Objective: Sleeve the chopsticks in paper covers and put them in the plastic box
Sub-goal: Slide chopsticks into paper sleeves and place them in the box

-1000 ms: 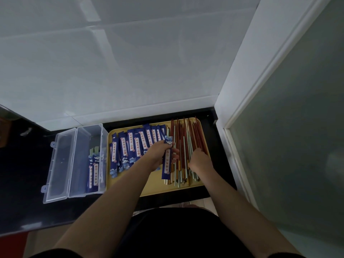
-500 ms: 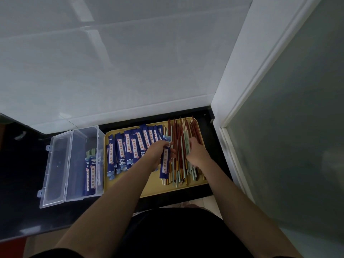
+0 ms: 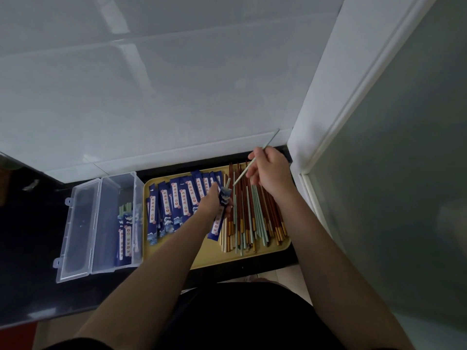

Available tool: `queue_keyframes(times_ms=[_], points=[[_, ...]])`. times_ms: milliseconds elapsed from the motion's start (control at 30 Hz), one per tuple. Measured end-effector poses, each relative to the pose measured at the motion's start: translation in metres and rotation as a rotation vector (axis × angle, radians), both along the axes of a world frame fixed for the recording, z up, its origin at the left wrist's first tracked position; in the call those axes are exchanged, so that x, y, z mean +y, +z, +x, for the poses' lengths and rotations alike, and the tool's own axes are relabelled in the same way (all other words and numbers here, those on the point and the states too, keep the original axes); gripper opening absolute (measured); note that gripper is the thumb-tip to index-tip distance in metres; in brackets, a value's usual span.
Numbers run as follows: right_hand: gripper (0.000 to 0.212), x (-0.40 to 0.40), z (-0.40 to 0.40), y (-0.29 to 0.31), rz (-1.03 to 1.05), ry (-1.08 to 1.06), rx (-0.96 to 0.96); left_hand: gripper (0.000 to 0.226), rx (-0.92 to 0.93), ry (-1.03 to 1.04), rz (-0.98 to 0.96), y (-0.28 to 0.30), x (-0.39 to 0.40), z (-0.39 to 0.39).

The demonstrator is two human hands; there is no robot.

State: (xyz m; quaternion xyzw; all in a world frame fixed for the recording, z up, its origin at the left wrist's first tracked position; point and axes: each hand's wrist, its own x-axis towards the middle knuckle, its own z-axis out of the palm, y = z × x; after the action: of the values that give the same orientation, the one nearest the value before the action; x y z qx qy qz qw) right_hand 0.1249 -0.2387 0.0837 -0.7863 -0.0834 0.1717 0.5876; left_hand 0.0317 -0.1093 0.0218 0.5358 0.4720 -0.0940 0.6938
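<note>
A pale green chopstick (image 3: 246,168) is held in the air above the tray, its long axis slanting: the lower tip points down and to the left toward the mouth of a blue paper cover (image 3: 220,215), while the upper end rises to the right against the white wall. The right hand (image 3: 269,170) pinches it along the middle, fingers curled round the stick, so the stick runs through the fingers and sticks out on both sides. Its lower tip lies just beside the cover's open top, where another pale chopstick tip (image 3: 228,182) already pokes out. The left hand (image 3: 213,202) grips that cover near its upper part, fingers wrapped round it; the cover slopes from upper right down to lower left, its bottom end over the yellow tray (image 3: 209,256). Under the right wrist lies a heap of loose chopsticks (image 3: 252,218), red, pale green and cream, lengthwise on the tray. Left of them a row of empty blue covers (image 3: 174,203) overlaps. Left of the tray stands the open clear plastic box (image 3: 106,228) with sleeved pairs (image 3: 126,233) inside, on a dark counter (image 3: 30,236).
</note>
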Motion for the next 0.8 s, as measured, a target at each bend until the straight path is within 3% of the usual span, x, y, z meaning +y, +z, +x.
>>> queue_keyframes(times_ms=[133,267,367,467,567,633,800], points=[[0.028,0.005,-0.001,0.003,-0.002,0.015,-0.073,0.077,0.0,-0.036,0.05,-0.014,0.005,-0.001],[0.029,0.009,-0.005,0.001,-0.041,0.069,-0.073,0.057,-0.048,-0.107,0.084,0.005,0.001,-0.001],[0.029,0.012,-0.007,0.0,-0.11,0.111,-0.074,0.058,-0.058,-0.134,0.098,0.005,0.002,0.0],[0.026,0.009,-0.005,-0.001,-0.334,0.412,0.023,0.06,-0.07,-0.142,0.113,0.001,0.003,0.0],[0.067,0.004,-0.006,0.005,-0.687,0.745,0.216,0.053,-0.059,-0.127,0.096,-0.002,0.005,0.0],[0.069,0.004,-0.005,0.005,-0.701,0.684,0.171,0.05,-0.067,-0.109,0.055,-0.002,0.007,-0.001],[0.065,0.017,-0.008,0.002,-0.497,0.496,-0.065,0.06,-0.076,-0.098,0.047,-0.001,0.016,-0.006]])
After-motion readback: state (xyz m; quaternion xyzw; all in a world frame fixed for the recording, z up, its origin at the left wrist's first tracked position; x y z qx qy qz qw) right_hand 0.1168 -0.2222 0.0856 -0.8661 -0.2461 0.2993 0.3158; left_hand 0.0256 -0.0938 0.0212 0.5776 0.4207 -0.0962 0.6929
